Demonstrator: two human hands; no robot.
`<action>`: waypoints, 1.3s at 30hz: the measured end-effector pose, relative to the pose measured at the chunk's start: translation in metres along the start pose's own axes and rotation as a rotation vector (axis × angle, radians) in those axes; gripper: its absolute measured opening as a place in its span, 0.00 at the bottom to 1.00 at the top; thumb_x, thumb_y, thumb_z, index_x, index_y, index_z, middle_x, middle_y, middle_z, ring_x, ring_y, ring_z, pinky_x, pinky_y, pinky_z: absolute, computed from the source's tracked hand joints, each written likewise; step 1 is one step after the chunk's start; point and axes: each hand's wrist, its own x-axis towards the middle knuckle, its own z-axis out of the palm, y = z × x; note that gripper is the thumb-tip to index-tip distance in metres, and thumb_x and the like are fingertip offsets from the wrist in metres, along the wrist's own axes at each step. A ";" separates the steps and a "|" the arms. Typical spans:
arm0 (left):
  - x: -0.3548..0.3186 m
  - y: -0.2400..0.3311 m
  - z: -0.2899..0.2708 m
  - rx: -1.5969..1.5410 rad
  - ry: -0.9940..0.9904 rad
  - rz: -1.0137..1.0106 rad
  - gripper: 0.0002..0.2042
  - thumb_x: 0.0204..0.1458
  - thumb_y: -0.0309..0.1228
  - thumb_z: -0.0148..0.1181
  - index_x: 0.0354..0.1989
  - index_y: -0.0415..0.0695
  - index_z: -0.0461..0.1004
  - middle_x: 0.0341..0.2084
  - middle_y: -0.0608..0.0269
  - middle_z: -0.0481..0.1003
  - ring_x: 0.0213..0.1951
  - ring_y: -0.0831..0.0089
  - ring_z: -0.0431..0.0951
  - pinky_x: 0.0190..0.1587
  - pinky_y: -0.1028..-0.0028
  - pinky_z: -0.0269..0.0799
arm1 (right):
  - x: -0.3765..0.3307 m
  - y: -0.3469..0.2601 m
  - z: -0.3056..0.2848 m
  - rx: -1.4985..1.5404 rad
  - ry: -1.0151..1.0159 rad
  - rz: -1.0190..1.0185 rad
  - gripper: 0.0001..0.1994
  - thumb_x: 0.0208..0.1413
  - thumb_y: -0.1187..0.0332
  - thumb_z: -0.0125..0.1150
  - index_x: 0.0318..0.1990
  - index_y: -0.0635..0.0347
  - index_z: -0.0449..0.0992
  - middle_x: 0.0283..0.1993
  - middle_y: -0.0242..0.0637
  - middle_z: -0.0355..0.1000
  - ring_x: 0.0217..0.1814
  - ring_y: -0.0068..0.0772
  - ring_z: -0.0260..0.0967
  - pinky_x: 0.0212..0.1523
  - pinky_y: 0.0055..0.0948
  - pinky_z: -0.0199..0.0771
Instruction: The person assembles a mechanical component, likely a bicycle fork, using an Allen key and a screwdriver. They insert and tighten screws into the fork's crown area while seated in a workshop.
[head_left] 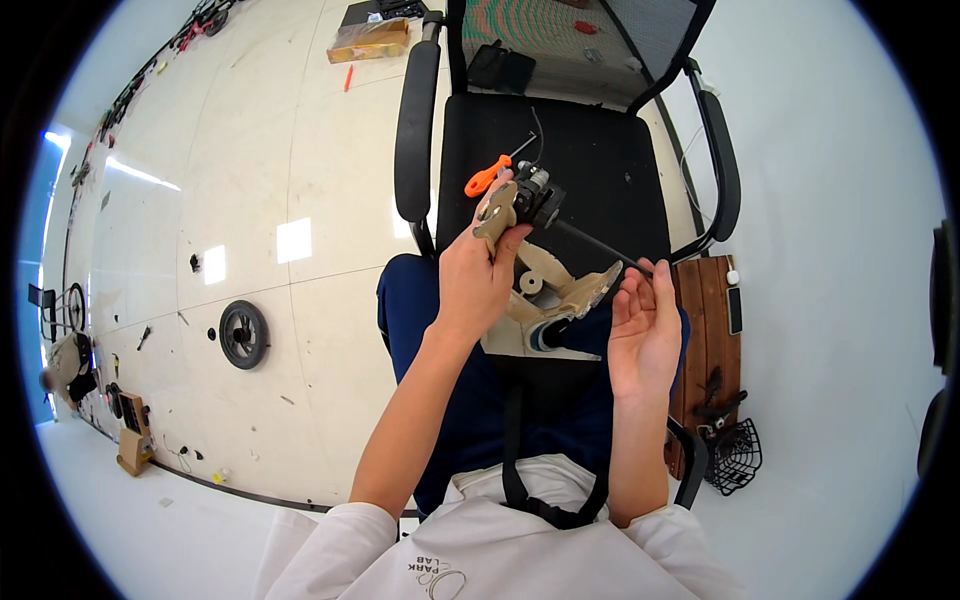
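Observation:
My left hand (474, 285) is closed around one end of a tan, fork-shaped metal part (590, 290), held above my lap. A black and silver clamp-like mechanism (540, 197) sits at its far end, beside my left fingers. From there a thin dark rod (592, 240) slants toward my right hand (642, 335). The thumb and fingertips of that hand pinch the rod's near end, palm turned up. Just beyond my left hand, an orange-handled screwdriver (484, 179) lies on the black chair seat (610, 165).
The chair has a left armrest (415, 145) and a right armrest (722, 165). A small black wheel (243, 335) lies on the floor to the left. On the right are a wooden board (700, 340) and a black wire basket (735, 457). Another person (70, 365) is far left.

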 end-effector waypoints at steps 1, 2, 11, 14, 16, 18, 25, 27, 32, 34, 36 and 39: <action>0.000 -0.002 0.000 0.007 0.017 0.009 0.13 0.64 0.35 0.57 0.50 0.40 0.76 0.25 0.51 0.73 0.24 0.57 0.72 0.29 0.66 0.68 | -0.002 0.003 0.001 -0.071 -0.035 -0.063 0.16 0.65 0.64 0.62 0.49 0.70 0.76 0.37 0.42 0.79 0.37 0.29 0.79 0.39 0.22 0.82; -0.001 -0.004 0.000 0.013 0.033 0.017 0.13 0.64 0.36 0.57 0.48 0.39 0.77 0.24 0.51 0.73 0.24 0.57 0.72 0.29 0.66 0.67 | -0.004 0.005 0.002 -0.142 -0.069 -0.126 0.15 0.65 0.65 0.61 0.50 0.71 0.75 0.37 0.42 0.79 0.36 0.29 0.79 0.39 0.23 0.82; -0.006 -0.023 0.000 0.031 0.051 0.032 0.17 0.63 0.39 0.59 0.31 0.35 0.75 0.16 0.50 0.70 0.20 0.53 0.71 0.25 0.64 0.65 | -0.004 -0.019 -0.019 -1.068 -0.442 -0.870 0.08 0.54 0.84 0.64 0.42 0.74 0.80 0.33 0.46 0.79 0.32 0.36 0.81 0.34 0.27 0.81; -0.006 -0.022 0.000 -0.003 0.055 0.017 0.17 0.63 0.38 0.58 0.31 0.34 0.75 0.17 0.50 0.70 0.20 0.54 0.71 0.25 0.63 0.65 | 0.007 -0.027 -0.021 -1.279 -0.674 -1.345 0.14 0.42 0.87 0.68 0.40 0.73 0.80 0.32 0.47 0.78 0.31 0.43 0.79 0.33 0.30 0.82; -0.004 -0.020 -0.002 -0.019 0.053 0.016 0.16 0.63 0.38 0.58 0.31 0.34 0.75 0.17 0.49 0.71 0.20 0.54 0.72 0.25 0.64 0.65 | 0.015 -0.032 -0.017 -1.282 -0.766 -1.533 0.15 0.40 0.87 0.69 0.40 0.73 0.80 0.34 0.48 0.78 0.32 0.42 0.79 0.33 0.31 0.82; -0.003 -0.017 -0.002 -0.018 0.045 0.005 0.16 0.63 0.37 0.58 0.32 0.34 0.76 0.17 0.49 0.71 0.20 0.54 0.72 0.25 0.64 0.65 | 0.026 -0.037 -0.018 -1.269 -0.878 -1.690 0.15 0.40 0.85 0.69 0.39 0.73 0.80 0.36 0.48 0.78 0.32 0.41 0.78 0.31 0.30 0.80; -0.003 -0.010 -0.001 0.025 0.025 0.015 0.13 0.64 0.37 0.57 0.39 0.37 0.77 0.18 0.52 0.72 0.21 0.55 0.72 0.27 0.66 0.67 | 0.016 -0.037 -0.019 -1.011 -0.616 -0.781 0.10 0.54 0.85 0.63 0.44 0.71 0.81 0.39 0.44 0.77 0.32 0.31 0.78 0.32 0.25 0.78; -0.003 -0.010 0.002 0.026 0.015 0.034 0.13 0.64 0.37 0.57 0.40 0.37 0.77 0.19 0.52 0.72 0.22 0.56 0.73 0.28 0.66 0.67 | 0.002 -0.034 -0.024 -0.723 -0.669 -0.485 0.15 0.57 0.84 0.60 0.53 0.74 0.77 0.43 0.45 0.76 0.39 0.32 0.79 0.40 0.24 0.78; 0.003 -0.011 0.006 0.024 -0.012 0.030 0.13 0.64 0.38 0.57 0.41 0.37 0.76 0.20 0.52 0.72 0.23 0.56 0.73 0.28 0.66 0.68 | -0.010 -0.026 -0.014 -0.112 -0.596 -0.045 0.26 0.62 0.72 0.59 0.65 0.79 0.62 0.47 0.45 0.74 0.44 0.33 0.77 0.45 0.29 0.79; 0.003 -0.010 0.007 0.028 -0.002 0.026 0.14 0.64 0.38 0.57 0.40 0.37 0.76 0.20 0.52 0.72 0.23 0.56 0.73 0.28 0.65 0.67 | -0.006 -0.023 -0.018 -0.082 -0.500 0.002 0.23 0.65 0.72 0.56 0.64 0.77 0.64 0.48 0.46 0.75 0.44 0.31 0.77 0.47 0.28 0.79; 0.002 -0.010 0.007 0.037 0.002 0.023 0.14 0.64 0.38 0.57 0.39 0.37 0.76 0.20 0.52 0.72 0.23 0.55 0.73 0.28 0.65 0.67 | -0.005 -0.022 -0.021 -0.025 -0.397 0.061 0.20 0.67 0.73 0.53 0.63 0.75 0.66 0.49 0.46 0.76 0.45 0.25 0.77 0.49 0.24 0.80; 0.000 -0.011 0.008 0.057 0.007 0.023 0.14 0.63 0.38 0.57 0.38 0.37 0.76 0.20 0.52 0.72 0.23 0.54 0.73 0.28 0.64 0.67 | -0.003 -0.024 -0.028 0.166 -0.241 0.240 0.18 0.67 0.74 0.52 0.61 0.74 0.68 0.50 0.46 0.76 0.45 0.23 0.77 0.51 0.21 0.81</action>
